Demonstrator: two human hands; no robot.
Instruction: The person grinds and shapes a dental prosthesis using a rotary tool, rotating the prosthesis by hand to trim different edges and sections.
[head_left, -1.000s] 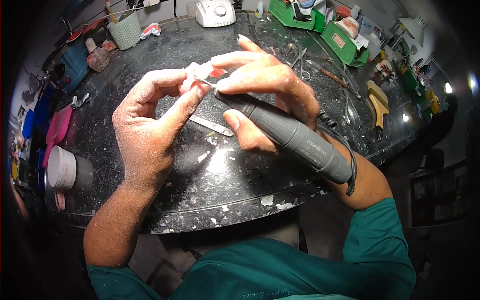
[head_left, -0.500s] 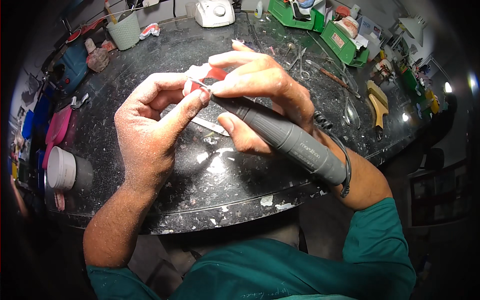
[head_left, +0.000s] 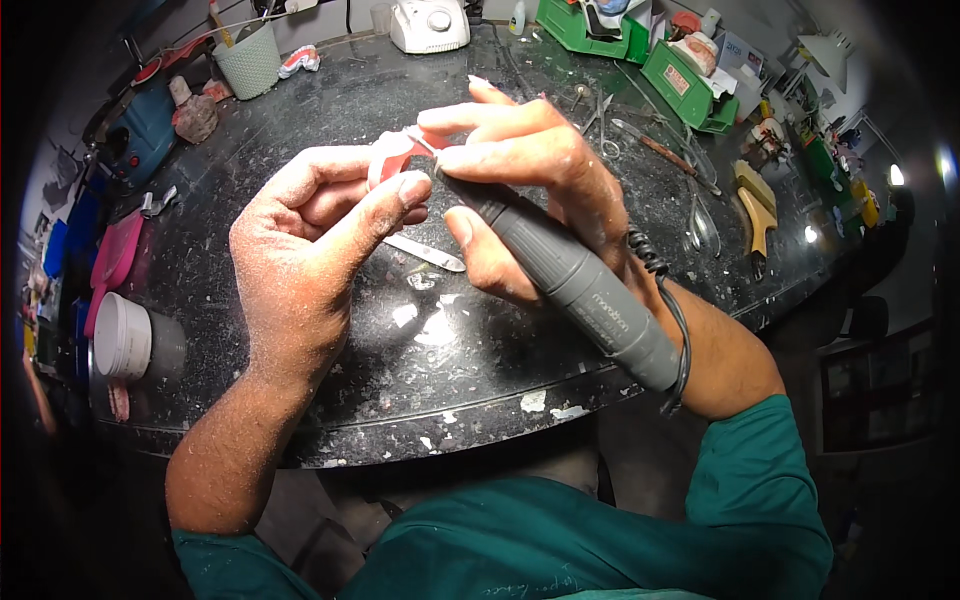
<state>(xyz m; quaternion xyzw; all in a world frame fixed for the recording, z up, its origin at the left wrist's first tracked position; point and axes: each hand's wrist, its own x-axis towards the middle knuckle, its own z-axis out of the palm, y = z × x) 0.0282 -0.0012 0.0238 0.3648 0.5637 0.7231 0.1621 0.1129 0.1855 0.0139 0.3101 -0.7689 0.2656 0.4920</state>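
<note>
White tub point(head_left: 124, 337) near bench's left edge; basket point(head_left: 248, 62) toward back. Left hand point(head_left: 300, 228) dusted with pale powder, pinching pink piece point(head_left: 391, 160) between thumb and fingers. Piece held up above bench point(head_left: 480, 360), between both hands. Flat metal tool point(head_left: 428, 253) lying on bench below. Right hand point(head_left: 560, 165) gripping grey handpiece point(head_left: 570, 273), slanted, its thin bit at piece's upper right edge; contact cannot be told. Farther right: scissors point(head_left: 603, 122), green bin point(head_left: 672, 88), brush point(head_left: 759, 222) on bench.
</note>
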